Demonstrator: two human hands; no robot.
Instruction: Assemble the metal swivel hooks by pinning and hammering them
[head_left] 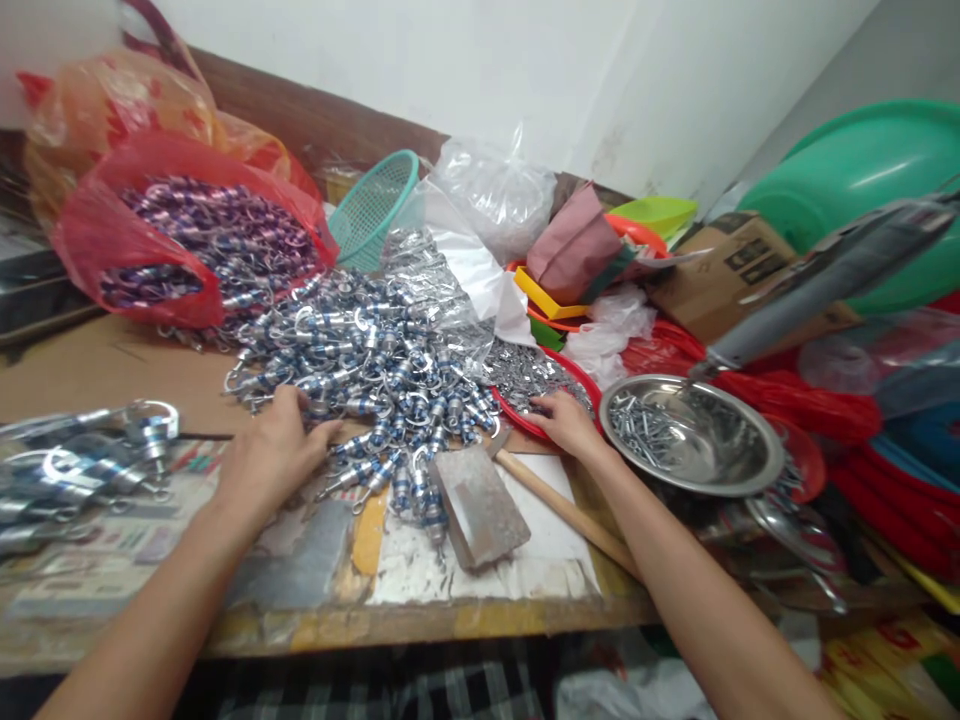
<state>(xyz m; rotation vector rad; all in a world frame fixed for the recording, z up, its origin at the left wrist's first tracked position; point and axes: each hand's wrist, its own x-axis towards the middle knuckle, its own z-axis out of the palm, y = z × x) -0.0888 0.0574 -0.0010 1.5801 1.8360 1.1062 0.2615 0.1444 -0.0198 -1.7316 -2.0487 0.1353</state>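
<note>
1. both hands reach forward over the worktable (90,370): the left hand (274,445) lies palm down, fingers loosely spread, on the near edge of the pile of silver and blue swivel clips (360,370); whether it pinches a clip i cannot tell.
2. the right hand (566,420) rests with curled fingers on the rim of the red tray (517,420), fingertips in the small metal parts (525,370) heaped there; a grip is not clear, the fingertips being hidden.
3. between the 2 hands lies a hammer (480,505), its blocky head on white paper, its wooden handle running toward the right forearm.
4. just right of the tray stands a steel bowl (697,435) holding a few small screws or pins.
5. behind the pile, a red plastic bag (112,240) spills more clips; a teal basket (371,205) and clear plastic bags (495,195) stand beside it.
6. at the far left lies a blurred heap of larger metal clips (75,460).
7. a green basin (862,170) leans at the right.
</note>
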